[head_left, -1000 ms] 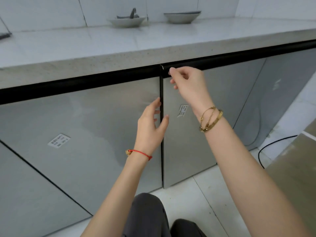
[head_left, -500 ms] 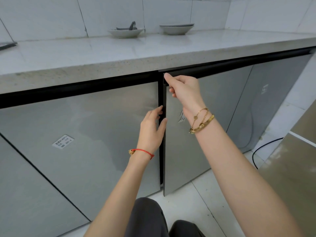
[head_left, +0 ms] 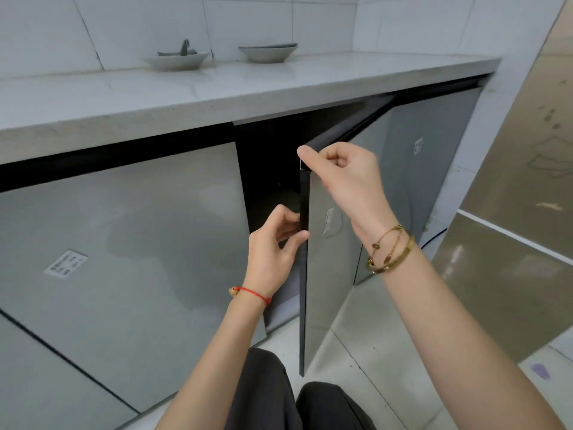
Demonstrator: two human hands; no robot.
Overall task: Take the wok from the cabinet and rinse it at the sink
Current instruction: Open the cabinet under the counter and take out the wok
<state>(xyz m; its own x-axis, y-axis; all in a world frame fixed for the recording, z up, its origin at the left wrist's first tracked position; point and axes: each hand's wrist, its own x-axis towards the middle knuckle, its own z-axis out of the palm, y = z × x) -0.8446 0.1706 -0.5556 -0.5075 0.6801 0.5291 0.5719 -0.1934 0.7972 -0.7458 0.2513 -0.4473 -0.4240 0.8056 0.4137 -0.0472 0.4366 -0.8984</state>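
My right hand (head_left: 347, 178) pinches the top corner of the cabinet door (head_left: 330, 262), a flat grey panel with a smooth, slightly shiny face and a thin black edge. My left hand (head_left: 273, 246) grips the same edge lower down, thumb on the front and fingers curled behind it. The door stands partly open, and the cabinet (head_left: 266, 169) inside is dark (I cannot see the wok there). The closed door (head_left: 124, 243) on the left carries a small white label. Above lies the pale stone countertop (head_left: 217, 91), rough along its front edge, with two shallow round bowls (head_left: 266, 52) near the tiled wall.
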